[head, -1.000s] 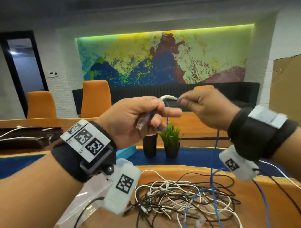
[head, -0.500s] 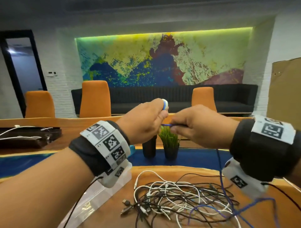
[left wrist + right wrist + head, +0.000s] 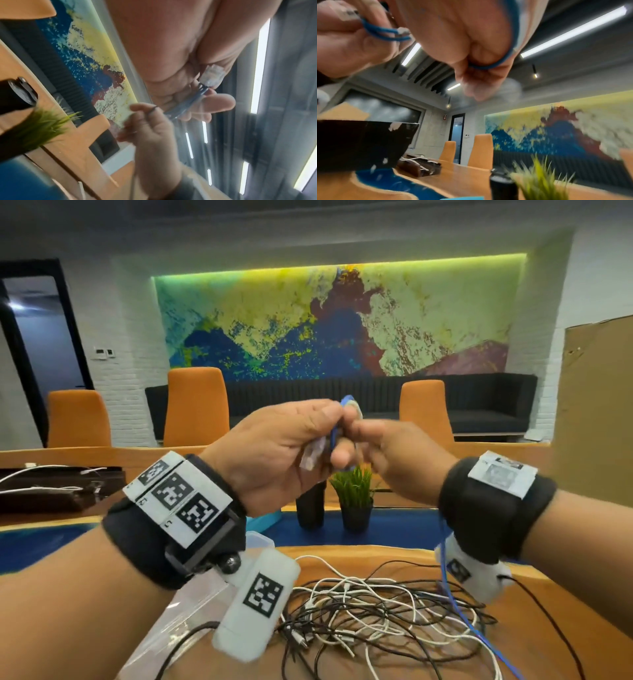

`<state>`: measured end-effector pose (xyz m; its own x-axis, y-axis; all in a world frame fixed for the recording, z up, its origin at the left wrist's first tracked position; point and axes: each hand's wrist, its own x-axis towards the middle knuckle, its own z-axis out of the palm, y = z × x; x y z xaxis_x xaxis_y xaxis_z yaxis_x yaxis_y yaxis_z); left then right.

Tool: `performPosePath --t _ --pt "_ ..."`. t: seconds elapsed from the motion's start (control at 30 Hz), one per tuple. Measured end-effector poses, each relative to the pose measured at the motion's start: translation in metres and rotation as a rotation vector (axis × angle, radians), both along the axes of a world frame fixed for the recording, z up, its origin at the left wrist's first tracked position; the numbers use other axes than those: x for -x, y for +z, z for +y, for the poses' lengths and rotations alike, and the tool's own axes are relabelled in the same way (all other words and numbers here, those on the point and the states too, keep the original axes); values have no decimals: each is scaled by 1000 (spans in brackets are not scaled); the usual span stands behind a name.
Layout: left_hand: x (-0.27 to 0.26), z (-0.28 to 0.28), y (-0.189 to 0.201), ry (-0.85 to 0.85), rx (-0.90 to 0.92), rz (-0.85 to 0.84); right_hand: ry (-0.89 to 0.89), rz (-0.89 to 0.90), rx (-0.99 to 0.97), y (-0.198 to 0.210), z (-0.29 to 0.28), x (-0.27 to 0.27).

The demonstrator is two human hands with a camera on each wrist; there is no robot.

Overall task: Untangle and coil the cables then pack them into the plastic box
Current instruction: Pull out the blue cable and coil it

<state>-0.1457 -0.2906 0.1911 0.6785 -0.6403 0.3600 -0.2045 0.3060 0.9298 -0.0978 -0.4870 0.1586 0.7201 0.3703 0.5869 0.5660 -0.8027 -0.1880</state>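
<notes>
Blue cable (image 3: 334, 436): new loop added since a second ago, coiling under way. Left hand (image 3: 274, 453) grips coil and plug; right hand (image 3: 394, 453) pinches trailing length. Tangled cables (image 3: 376, 611) remain on table (image 3: 548, 645).

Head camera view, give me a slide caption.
Both hands coil a blue cable above tangled cables on the table.
</notes>
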Motion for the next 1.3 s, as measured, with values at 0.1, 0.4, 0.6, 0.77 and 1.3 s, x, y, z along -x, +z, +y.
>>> performPosePath --t 0.1,0.4,0.6,0.77,1.3 --pt "-1 -8 14 104 144 13 81 316 50 -18 14 11" --pt "-35 6 -1 699 -853 -953 97 125 283 21 14 43" --pt "-30 12 5 577 -956 -953 31 -235 328 35 3 40" --pt "-33 21 9 418 -926 -719 -61 -406 323 54 -6 30" --pt "-26 -17 -3 548 -235 -397 68 446 162 13 28 33"
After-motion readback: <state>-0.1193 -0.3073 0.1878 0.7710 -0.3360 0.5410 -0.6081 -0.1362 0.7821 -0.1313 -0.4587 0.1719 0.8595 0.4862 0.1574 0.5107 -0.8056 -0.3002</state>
